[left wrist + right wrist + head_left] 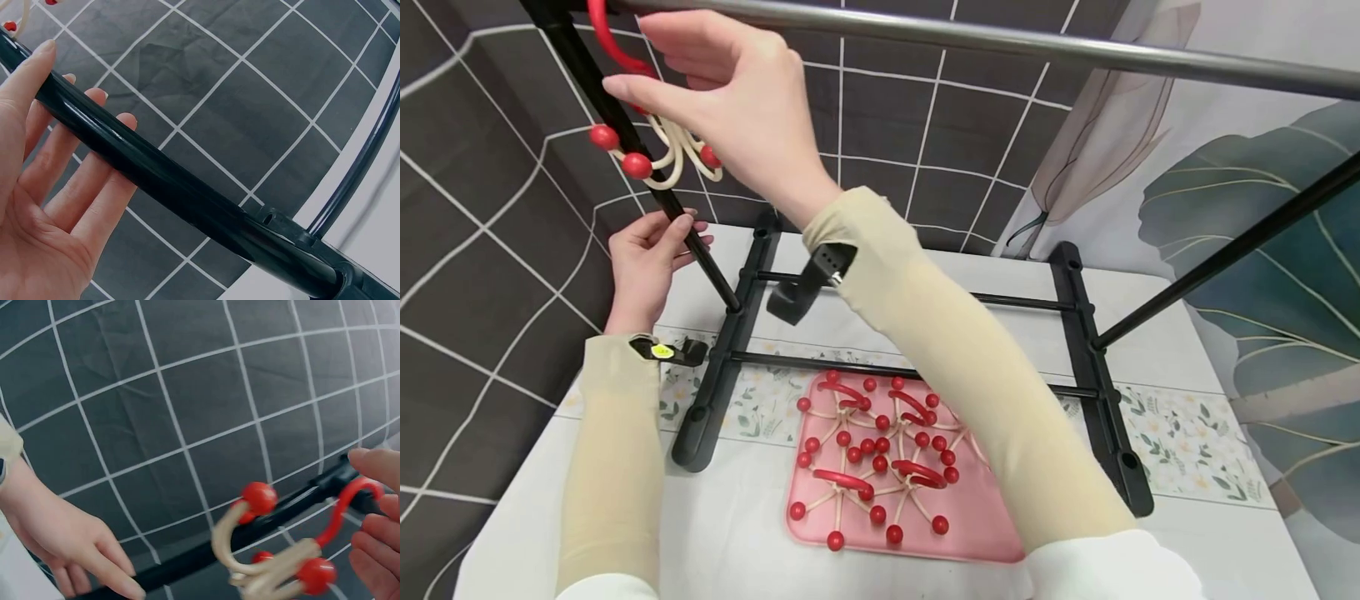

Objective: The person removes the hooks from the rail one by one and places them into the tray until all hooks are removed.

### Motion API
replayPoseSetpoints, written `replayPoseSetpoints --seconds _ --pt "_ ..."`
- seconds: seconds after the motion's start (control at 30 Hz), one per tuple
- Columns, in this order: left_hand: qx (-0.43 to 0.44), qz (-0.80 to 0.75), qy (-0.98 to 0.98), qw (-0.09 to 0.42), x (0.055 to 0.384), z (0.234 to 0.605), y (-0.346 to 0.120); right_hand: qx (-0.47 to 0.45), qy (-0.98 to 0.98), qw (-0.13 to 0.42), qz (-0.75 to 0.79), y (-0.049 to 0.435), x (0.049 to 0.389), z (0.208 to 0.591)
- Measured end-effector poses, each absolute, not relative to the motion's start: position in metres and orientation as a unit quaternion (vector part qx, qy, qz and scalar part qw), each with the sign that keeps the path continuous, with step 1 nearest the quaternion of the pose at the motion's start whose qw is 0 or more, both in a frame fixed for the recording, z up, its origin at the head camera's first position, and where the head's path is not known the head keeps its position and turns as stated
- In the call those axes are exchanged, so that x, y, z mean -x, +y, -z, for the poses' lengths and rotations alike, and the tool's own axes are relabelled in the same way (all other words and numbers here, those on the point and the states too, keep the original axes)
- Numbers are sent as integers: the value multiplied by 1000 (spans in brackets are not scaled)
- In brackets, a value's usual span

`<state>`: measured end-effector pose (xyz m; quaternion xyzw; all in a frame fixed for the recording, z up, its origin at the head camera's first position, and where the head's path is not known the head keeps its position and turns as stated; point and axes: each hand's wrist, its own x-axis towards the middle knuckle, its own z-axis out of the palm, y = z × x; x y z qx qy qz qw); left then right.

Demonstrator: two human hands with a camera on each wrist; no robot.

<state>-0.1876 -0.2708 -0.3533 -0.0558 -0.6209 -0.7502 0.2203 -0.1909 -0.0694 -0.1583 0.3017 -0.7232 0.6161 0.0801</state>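
Observation:
A hook hanger (676,154), with a red hook and beige curved prongs tipped with red balls, hangs at the left end of the metal rail (940,33). Beside its red hook is my right hand (745,100), thumb and fingers apart with nothing gripped between them. In the right wrist view the same hanger (275,569) looks slightly blurred. Lower down, my left hand (643,262) holds the rack's black upright pole (700,250). The left wrist view shows the thumb across the pole (144,156) and the fingers behind it.
A pink tray (973,529) on the white table holds several more such hangers (842,483). The rack's black base (752,283) stands behind the tray, with a second upright (1225,258) at right. A dark gridded cloth (497,250) covers the wall; a curtain (1285,250) hangs at right.

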Motion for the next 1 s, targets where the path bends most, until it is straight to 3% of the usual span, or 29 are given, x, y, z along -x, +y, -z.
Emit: replayPoseSetpoints --seconds 0.37,1.0 --pt "52 745 -626 222 189 353 -268 -272 -761 55 -587 -92 207 162" --pt "54 752 -620 216 185 353 -268 -291 -787 68 -540 -96 209 161"
